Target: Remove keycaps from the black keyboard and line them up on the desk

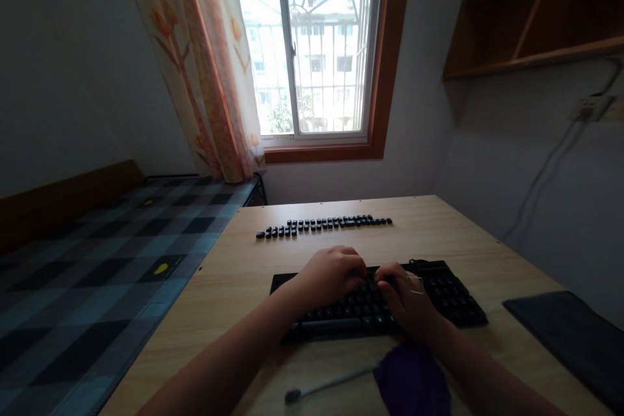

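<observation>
A black keyboard [336, 312] lies on the wooden table under both hands. My left hand [334, 276] is over its upper middle, fingers curled down to the keys; whatever the fingertips grip is hidden. Close beside it, my right hand [407, 299] is closed, thumb against the fingers. A thin pale wire loop [417, 285], like that of a keycap puller, shows at the back of this hand. Loose black keycaps [331, 223] stand in rows beyond the keyboard. Below the right wrist are a purple cloth [414, 380] and a thin brush-like stick with a dark tip [292, 396].
A dark flat pad [565, 331] lies at the table's right edge. The wooden table [234, 299] adjoins a checked bed [97, 279] on the left. Behind are a window [322, 78] and a curtain [209, 78]; a wooden shelf [531, 62] hangs at upper right.
</observation>
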`<state>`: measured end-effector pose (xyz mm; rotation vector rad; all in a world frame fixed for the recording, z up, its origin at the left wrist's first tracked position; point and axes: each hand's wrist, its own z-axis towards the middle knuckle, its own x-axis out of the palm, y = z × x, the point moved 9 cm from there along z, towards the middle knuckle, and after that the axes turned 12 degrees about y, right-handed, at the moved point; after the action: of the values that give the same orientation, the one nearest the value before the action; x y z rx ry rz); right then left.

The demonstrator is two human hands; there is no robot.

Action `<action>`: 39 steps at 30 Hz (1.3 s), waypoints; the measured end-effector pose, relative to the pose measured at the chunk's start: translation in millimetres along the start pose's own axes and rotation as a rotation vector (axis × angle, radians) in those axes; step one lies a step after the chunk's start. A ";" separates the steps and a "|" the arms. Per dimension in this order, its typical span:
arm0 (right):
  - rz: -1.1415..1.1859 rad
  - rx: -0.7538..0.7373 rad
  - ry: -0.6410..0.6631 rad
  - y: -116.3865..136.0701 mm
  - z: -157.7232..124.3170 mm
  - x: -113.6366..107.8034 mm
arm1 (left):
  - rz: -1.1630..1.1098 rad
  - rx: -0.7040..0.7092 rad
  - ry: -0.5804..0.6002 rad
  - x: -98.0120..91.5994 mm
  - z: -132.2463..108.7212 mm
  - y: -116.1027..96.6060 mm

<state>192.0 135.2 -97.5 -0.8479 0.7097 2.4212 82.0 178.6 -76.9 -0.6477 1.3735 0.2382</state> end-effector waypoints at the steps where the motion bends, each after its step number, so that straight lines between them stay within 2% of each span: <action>1: -0.001 0.000 -0.001 0.5 0.0 -0.2 | 0.000 -0.006 0.005 0.9 0.3 0.2; 10: -0.013 0.015 0.022 -5.3 -0.3 3.1 | -0.020 -0.066 0.001 7.0 2.7 8.5; 14: -0.009 0.069 0.002 -15.6 -1.2 -2.2 | -0.023 -0.127 -0.045 -0.8 1.2 22.6; 17: -0.026 0.135 -0.044 -27.0 -3.3 -10.4 | -0.006 -0.226 -0.091 -11.2 -5.2 56.6; 20: -0.036 0.170 -0.053 -34.9 -4.1 -13.0 | 0.055 -0.375 -0.125 -17.2 -19.7 110.1; 23: -0.027 0.180 -0.030 -38.2 -3.3 -10.4 | 0.153 -0.474 -0.112 -12.0 -36.3 158.0; 26: -0.026 0.186 -0.017 -38.9 -2.5 -9.9 | 0.195 -0.506 -0.101 -1.6 -48.0 185.9; 29: -0.026 0.194 -0.032 -40.2 -2.9 -15.0 | 0.202 -0.505 -0.143 2.7 -53.6 196.2; 34: -0.002 0.201 -0.076 -45.6 -5.4 -25.7 | 0.235 -0.445 -0.218 2.6 -54.0 197.8; 39: 0.001 0.182 -0.099 -45.8 -5.5 -31.0 | 0.280 -0.533 -0.302 -0.4 -57.7 206.6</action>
<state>242.5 158.3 -94.7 -0.6511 0.8766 2.3379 -73.1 313.0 -139.1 -0.8155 1.1045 0.9119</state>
